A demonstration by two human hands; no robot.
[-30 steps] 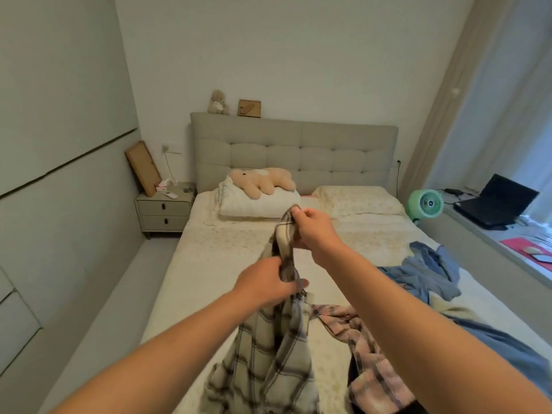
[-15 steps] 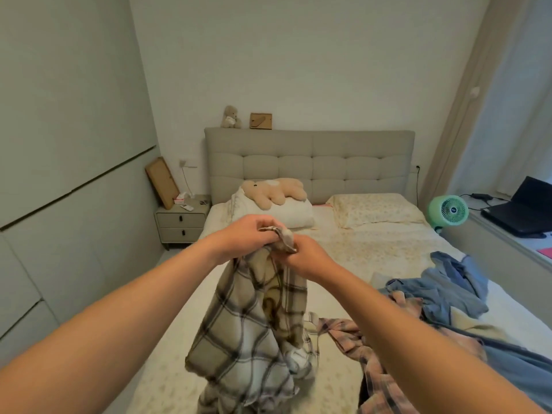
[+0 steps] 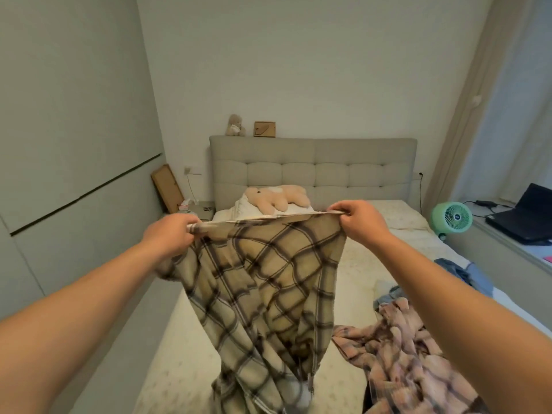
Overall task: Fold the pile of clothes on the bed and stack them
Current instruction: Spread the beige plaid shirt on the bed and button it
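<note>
Plaid garment [image 3: 268, 282]: beige with dark check, held up in the air above the bed, top edge pulled taut and near level between the two hands; the rest hangs down from the grip in loose folds, lower part blurred.
Left hand [image 3: 170, 234]: fingers curled tight round the left end of the top edge; cloth bunched inside the grip.
Right hand [image 3: 358, 221]: thumb and fingers pinch the right end of the top edge; this grip sits slightly higher than the left one.
Bed [image 3: 191, 339]: pale patterned sheet, below and behind the hanging cloth.
Pink plaid garment [image 3: 403, 354]: crumpled on the bed, below the right grip and just right of the hanging cloth's lower part.
Blue clothes [image 3: 466, 273]: heaped on the bed beyond the pink piece, under the right forearm; mostly hidden.
Plush toy [image 3: 277, 197]: lies on a white pillow [image 3: 239, 209], beyond the taut edge, between the two grips.
Headboard [image 3: 313, 165]: grey, tufted, behind the pillow; a small bear [image 3: 235, 125] and a wooden frame [image 3: 264, 129] stand on its top.
Green fan [image 3: 451, 216]: well right of the right grip, beside the bed.
Laptop [image 3: 525, 216]: open, right of the fan on a ledge.
Nightstand [image 3: 203, 209]: just beyond the left grip, partly hidden.
</note>
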